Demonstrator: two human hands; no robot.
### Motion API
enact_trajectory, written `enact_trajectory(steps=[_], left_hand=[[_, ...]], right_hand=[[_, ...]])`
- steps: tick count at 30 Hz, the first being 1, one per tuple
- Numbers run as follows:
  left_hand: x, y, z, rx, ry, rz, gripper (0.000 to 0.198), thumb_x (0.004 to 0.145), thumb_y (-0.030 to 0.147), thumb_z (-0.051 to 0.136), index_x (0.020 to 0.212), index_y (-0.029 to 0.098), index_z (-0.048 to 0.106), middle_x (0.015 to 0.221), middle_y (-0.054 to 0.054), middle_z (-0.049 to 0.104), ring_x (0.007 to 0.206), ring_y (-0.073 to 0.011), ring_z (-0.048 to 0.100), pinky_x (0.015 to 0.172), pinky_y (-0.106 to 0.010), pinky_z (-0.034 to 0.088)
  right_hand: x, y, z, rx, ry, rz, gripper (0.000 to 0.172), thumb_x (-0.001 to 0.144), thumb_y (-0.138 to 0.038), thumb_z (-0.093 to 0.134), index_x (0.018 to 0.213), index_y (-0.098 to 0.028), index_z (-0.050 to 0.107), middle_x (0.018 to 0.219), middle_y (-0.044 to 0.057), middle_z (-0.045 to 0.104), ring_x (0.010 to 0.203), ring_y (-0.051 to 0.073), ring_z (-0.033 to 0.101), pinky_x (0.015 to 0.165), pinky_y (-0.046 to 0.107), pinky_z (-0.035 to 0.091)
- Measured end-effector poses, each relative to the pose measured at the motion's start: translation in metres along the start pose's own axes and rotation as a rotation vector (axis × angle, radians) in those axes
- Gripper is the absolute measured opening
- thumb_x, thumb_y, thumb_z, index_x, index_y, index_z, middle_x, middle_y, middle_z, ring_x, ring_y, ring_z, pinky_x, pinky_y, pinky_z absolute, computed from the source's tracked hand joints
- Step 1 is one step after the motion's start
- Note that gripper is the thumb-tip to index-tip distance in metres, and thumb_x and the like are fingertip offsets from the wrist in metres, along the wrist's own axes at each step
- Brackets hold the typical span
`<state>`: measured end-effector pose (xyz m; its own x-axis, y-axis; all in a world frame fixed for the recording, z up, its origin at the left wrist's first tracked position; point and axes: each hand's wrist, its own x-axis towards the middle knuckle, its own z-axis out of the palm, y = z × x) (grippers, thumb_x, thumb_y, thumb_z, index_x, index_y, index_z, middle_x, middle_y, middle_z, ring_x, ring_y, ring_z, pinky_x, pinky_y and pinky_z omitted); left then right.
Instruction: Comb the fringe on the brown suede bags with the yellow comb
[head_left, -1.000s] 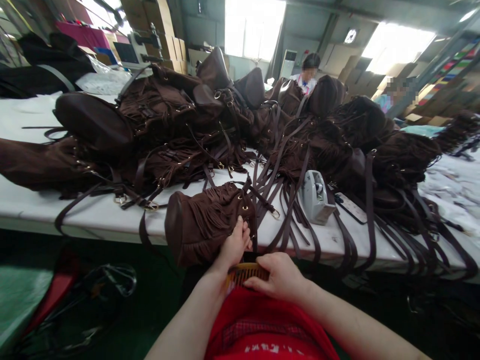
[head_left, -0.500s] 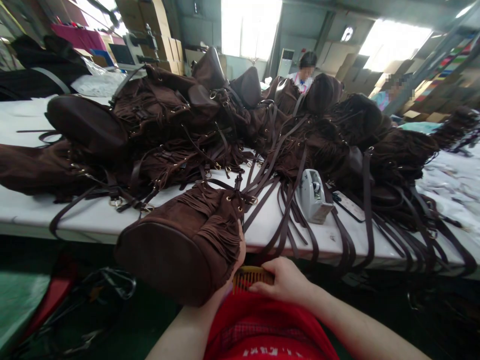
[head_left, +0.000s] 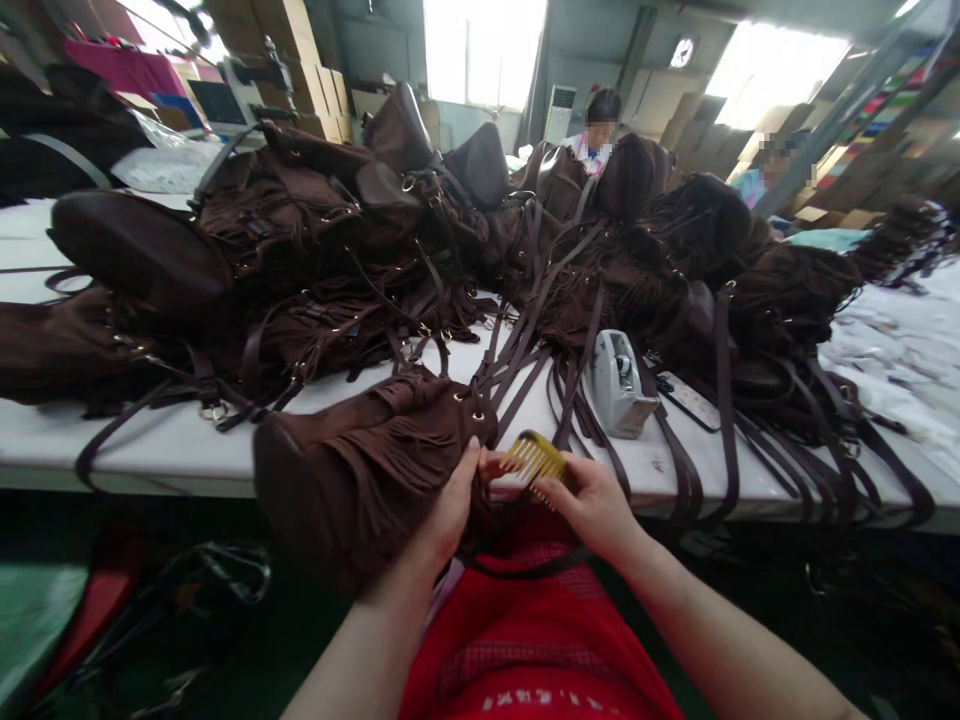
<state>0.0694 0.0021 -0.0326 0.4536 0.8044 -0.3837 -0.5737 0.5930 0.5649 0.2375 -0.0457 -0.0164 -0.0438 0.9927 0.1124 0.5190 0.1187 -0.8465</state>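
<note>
A brown suede fringed bag (head_left: 360,460) hangs over the near edge of the white table (head_left: 187,445). My left hand (head_left: 450,510) grips its fringed side near the top eyelets, fingers closed on the suede. My right hand (head_left: 589,500) pinches a yellow-brown comb (head_left: 534,458), teeth pointing toward the bag, lifted to the table's edge just right of my left thumb.
A big heap of the same brown fringed bags (head_left: 315,230) and long straps (head_left: 570,400) covers the table. A grey tape dispenser (head_left: 619,385) stands among the straps. Two people sit beyond the heap. Cardboard boxes (head_left: 300,60) are stacked at the back.
The bag swung up toward me, then settled lower against the table edge. My right hand raised the comb from my lap to beside the bag's top.
</note>
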Motion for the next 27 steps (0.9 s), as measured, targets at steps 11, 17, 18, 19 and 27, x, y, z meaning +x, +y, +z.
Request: enact_trajectory(steps=[11,17,18,19,27], left_hand=[[-0.020,0.015,0.006,-0.323,-0.209,-0.079,0.028,0.092,0.025,0.040,0.097,0.010,0.063,0.120,-0.015,0.062,0.116,-0.0224,0.055,0.099,-0.031,0.043],[-0.019,0.015,-0.006,-0.336,-0.259,-0.043,0.026,0.093,0.026,0.042,0.070,0.016,0.052,0.117,-0.013,0.064,0.118,-0.0253,0.054,0.103,-0.038,0.039],[-0.019,0.016,-0.007,-0.327,-0.260,-0.064,0.026,0.093,0.026,0.042,0.070,0.016,0.051,0.114,-0.013,0.065,0.116,-0.0251,0.055,0.102,-0.038,0.039],[-0.018,0.016,-0.008,-0.320,-0.259,-0.085,0.026,0.093,0.026,0.042,0.070,0.017,0.050,0.112,-0.013,0.066,0.115,-0.0248,0.056,0.102,-0.037,0.040],[-0.007,0.003,-0.008,-0.108,-0.153,0.042,0.037,0.095,0.040,0.040,0.064,0.020,0.046,0.032,0.009,0.031,0.036,-0.0105,0.044,0.071,-0.026,0.050]], right_hand=[[0.006,0.001,0.041,-0.492,0.071,-0.245,0.034,0.092,-0.044,0.044,0.072,-0.018,0.052,0.067,0.002,0.056,0.061,0.013,0.051,0.059,0.025,0.032],[-0.014,0.001,0.040,-0.523,-0.259,-0.251,0.043,0.087,-0.055,0.048,0.067,-0.017,0.054,0.062,0.000,0.057,0.054,0.011,0.047,0.052,0.025,0.024],[-0.018,0.000,0.039,-0.521,-0.321,-0.247,0.045,0.085,-0.057,0.050,0.065,-0.017,0.054,0.060,0.000,0.057,0.052,0.010,0.044,0.050,0.025,0.022],[-0.022,-0.001,0.039,-0.512,-0.371,-0.241,0.047,0.083,-0.059,0.052,0.064,-0.017,0.054,0.058,-0.001,0.056,0.051,0.010,0.042,0.049,0.025,0.020],[-0.031,-0.014,0.042,-0.195,-0.513,-0.077,0.046,0.079,-0.057,0.057,0.063,-0.015,0.054,0.054,-0.005,0.044,0.049,0.007,0.033,0.046,0.021,0.021]])
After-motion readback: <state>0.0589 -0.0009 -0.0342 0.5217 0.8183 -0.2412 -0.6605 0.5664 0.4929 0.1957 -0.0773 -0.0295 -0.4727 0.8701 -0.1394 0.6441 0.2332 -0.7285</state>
